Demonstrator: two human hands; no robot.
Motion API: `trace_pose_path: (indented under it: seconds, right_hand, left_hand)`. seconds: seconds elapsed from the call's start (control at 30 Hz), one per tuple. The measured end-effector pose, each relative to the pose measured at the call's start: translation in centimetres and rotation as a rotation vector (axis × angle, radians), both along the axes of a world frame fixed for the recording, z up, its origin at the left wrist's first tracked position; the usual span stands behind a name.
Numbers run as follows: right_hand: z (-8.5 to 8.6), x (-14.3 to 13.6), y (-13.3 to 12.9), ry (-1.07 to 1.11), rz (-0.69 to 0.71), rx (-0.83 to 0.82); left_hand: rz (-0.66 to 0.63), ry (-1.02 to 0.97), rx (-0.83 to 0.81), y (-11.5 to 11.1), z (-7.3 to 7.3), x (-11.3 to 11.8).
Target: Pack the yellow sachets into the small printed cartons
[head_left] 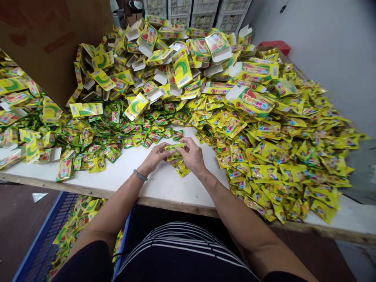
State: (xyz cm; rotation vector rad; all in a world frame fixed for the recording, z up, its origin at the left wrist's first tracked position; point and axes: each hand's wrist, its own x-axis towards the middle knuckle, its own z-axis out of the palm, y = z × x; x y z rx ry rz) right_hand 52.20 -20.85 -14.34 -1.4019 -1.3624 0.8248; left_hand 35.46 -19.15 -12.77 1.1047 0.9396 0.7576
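Over the white tabletop (176, 188), my left hand (157, 156) and my right hand (192, 154) hold a small yellow-green candy box (175, 147) between them. Fingers of both hands close on its two ends. Just below the box, a yellow candy packet (181, 168) lies partly under my right hand; whether it touches the hand I cannot tell. Green candy packets (154, 136) lie just beyond my fingertips. To the right spreads a heap of yellow candy packets (273, 172).
Open-ended candy boxes (182, 66) are piled along the back. A large cardboard carton (58, 51) stands at the left. Below the table edge sits a blue crate (44, 239) with filled boxes. White crates (202, 19) are stacked behind, and a grey wall (323, 47) bounds the right.
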Motion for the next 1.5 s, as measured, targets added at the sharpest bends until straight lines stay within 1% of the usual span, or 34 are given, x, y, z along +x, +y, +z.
trace_pose_path:
  seconds: [0.07,0.17,0.2,0.27,0.37,0.43,0.47,0.53,0.57,0.6,0.63,0.67,0.73,0.77,0.8,0.83,0.9,0.97,1.0,1.03,1.1,1.17,1.23,1.3,1.37,1.43,1.5]
  right_hand:
    - [-0.1,0.1,0.1,0.065,0.009,-0.027]
    - [-0.3,0.3,0.2,0.229,0.019,-0.102]
    - [-0.3,0.3,0.1,0.270,0.042,-0.132]
    - [-0.2,0.4,-0.1,0.300,0.133,-0.204]
    - [0.0,0.3,-0.5,0.193,0.224,-0.262]
    - [0.2,0.4,-0.6,0.071,0.219,-0.242]
    - [0.3,0.6,-0.6,0.010,0.196,-0.218]
    - [0.5,0.9,-0.6,-0.097,0.113,-0.161]
    - [0.6,1.2,-0.5,-0.135,0.061,-0.133]
    - [0.6,1.4,-0.5,-0.162,0.009,-0.107]
    - [0.7,1.5,-0.5,-0.176,-0.034,-0.086]
    - [0.7,1.6,-0.4,-0.177,-0.063,-0.072]
    - [0.8,1.6,-0.4,-0.158,-0.081,-0.061]
    - [0.8,1.5,-0.4,-0.146,-0.076,-0.061]
    - [0.8,1.3,-0.4,-0.137,-0.066,-0.063]
    - [0.8,1.2,-0.4,-0.131,-0.052,-0.068]
    - [0.8,1.0,-0.3,-0.105,-0.016,-0.083]
    - [0.7,1.1,-0.3,-0.043,0.023,-0.114]
    - [0.6,1.2,-0.2,0.007,0.036,-0.128]
    - [0.6,1.4,-0.1,0.076,0.045,-0.137]
    - [0.6,1.9,0.0,0.257,0.056,-0.154]
    - [0.8,2.3,0.1,0.456,0.069,-0.188]
    - [1.1,2.6,0.1,0.585,0.091,-0.247]
    - [1.4,2.7,0.1,0.623,0.125,-0.305]
    - [1.5,2.8,0.1,0.635,0.168,-0.348]
    - [1.4,2.9,0.1,0.618,0.178,-0.354]
    - [1.2,3.1,0.2,0.541,0.163,-0.309]
  left_hand:
    - [0.013,0.014,0.021,0.0,-0.1,0.1]
    - [0.035,-0.023,0.017,0.1,-0.2,0.1]
    - [0.033,-0.033,0.022,0.1,-0.2,0.1]
    - [0.006,-0.032,0.047,0.0,-0.2,-0.1]
    - [-0.028,0.029,0.096,-0.2,-0.5,-0.2]
    - [-0.038,0.090,0.101,-0.2,-0.6,-0.3]
    - [-0.060,0.124,0.083,-0.1,-0.5,-0.5]
    - [-0.149,0.207,0.034,0.6,0.1,-0.9]
    - [-0.186,0.265,0.038,1.2,0.7,-1.3]
    - [-0.184,0.348,0.082,2.0,1.4,-1.9]
    - [-0.125,0.464,0.171,3.1,2.3,-2.6]
    - [-0.011,0.605,0.299,4.4,3.3,-3.3]
    - [0.308,0.925,0.587,7.4,5.2,-4.9]
    - [0.430,1.056,0.702,9.0,6.0,-5.6]
    - [0.490,1.155,0.775,10.4,6.5,-6.3]
    - [0.499,1.222,0.810,11.7,6.9,-6.7]
    - [0.431,1.276,0.810,13.5,7.2,-7.0]
    - [0.382,1.225,0.790,13.7,7.0,-6.5]
    - [0.382,1.153,0.777,13.3,6.8,-5.9]
    - [0.387,1.039,0.754,12.5,6.6,-5.3]
    - [0.351,0.694,0.653,10.0,6.1,-3.7]
    - [0.255,0.310,0.480,7.1,5.3,-2.3]
    - [0.163,0.035,0.309,4.4,4.3,-1.2]
    - [0.128,-0.101,0.169,2.4,3.2,-0.6]
    - [0.142,-0.165,0.062,1.2,2.3,-0.6]
    - [0.185,-0.193,-0.021,0.9,1.7,-1.0]
    - [0.224,-0.194,-0.060,1.0,1.4,-1.5]
